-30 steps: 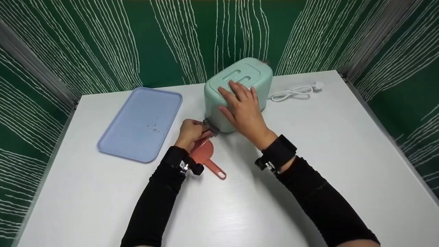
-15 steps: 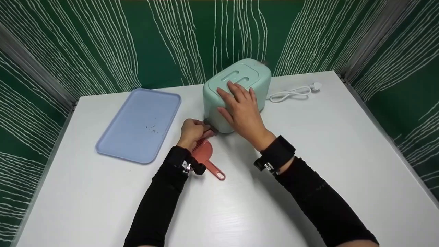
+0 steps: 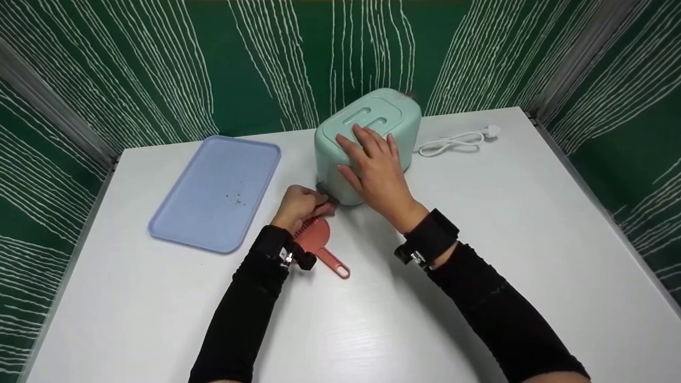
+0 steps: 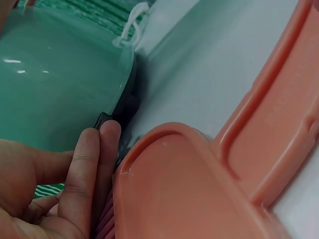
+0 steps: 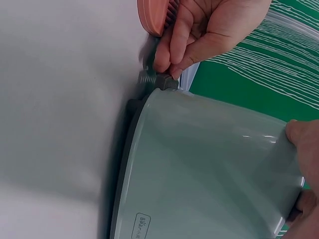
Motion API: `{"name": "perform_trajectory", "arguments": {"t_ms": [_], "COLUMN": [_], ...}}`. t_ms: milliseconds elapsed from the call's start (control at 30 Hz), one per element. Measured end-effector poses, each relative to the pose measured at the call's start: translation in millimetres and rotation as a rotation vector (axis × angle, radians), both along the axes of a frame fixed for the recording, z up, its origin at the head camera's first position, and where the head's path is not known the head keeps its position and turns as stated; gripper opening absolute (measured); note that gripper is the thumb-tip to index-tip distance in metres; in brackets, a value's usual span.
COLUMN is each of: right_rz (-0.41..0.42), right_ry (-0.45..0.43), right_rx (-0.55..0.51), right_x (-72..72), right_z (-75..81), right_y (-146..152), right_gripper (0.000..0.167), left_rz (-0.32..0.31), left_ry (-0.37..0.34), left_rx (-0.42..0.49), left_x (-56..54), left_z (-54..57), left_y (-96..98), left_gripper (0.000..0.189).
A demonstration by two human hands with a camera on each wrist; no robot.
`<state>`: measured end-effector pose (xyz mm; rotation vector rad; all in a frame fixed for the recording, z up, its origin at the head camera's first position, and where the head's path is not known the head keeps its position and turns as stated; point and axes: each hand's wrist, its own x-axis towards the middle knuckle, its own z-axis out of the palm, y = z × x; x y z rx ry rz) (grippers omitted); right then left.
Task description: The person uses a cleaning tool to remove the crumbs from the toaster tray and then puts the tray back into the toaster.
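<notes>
A mint-green toaster with two slots in its top stands at the back of the table. My left hand is low at its near end and pinches a dark ribbed tab that sticks out by the toaster's base; in the left wrist view the fingertips lie right at this tab. My right hand rests spread on the toaster's top edge and side, fingers nearly straight. Beneath my left wrist lies an orange hand brush, bristles toward the hand, handle toward the front, partly hidden.
A light blue tray with dark crumbs on it lies at the left. To the right of the toaster, a white cord with a plug is looped on the white table. Green white-streaked walls enclose the table.
The left fingers shift very slightly at the dark tab. My right hand and the toaster hold the same position, as do the brush and tray.
</notes>
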<state>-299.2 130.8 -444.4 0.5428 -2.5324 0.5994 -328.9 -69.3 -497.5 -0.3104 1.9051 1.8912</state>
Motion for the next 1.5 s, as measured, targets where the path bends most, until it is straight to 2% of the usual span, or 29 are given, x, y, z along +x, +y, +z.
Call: {"name": "perform_trajectory", "arguments": {"t_ms": [233,433,633,900,1133,1500], "right_rz": [-0.011,-0.001,0.015,0.017,0.03,0.017], "right_ry": [-0.032,-0.008,0.002,-0.034,-0.032,0.006], "right_rx": [0.018,0.023,0.027,0.015,0.015,0.037], "right_x": [-0.2,-0.4,-0.9,-0.2,-0.8,-1.8], "right_z": [2.2,1.0,0.8,4.2,5.5,1.4], "right_y": [2.4,1.0,-2.0,1.1,2.4,2.2], "right_gripper": [0.052,0.052,0.052,0.051,0.051,0.051], "left_rz": [0.013,-0.037,-0.066,-0.033,-0.003,-0.004], "left_ry": [-0.027,-0.025,-0.014,0.003,0.038,0.065], "left_rx": [-0.004,0.0,-0.009,-0.022,0.024,-0.05], "left_x": [-4.0,-6.5,-7.7,-6.1,-7.3,-4.5], "left_z": [1.5,1.3,-1.8,-3.6,-5.8,-2.4], "left_y": [3.5,-2.2,-10.0,-5.2,3.4,7.7], "left_gripper": [0.02,0.024,0.016,0.019,0.009,0.008]}}
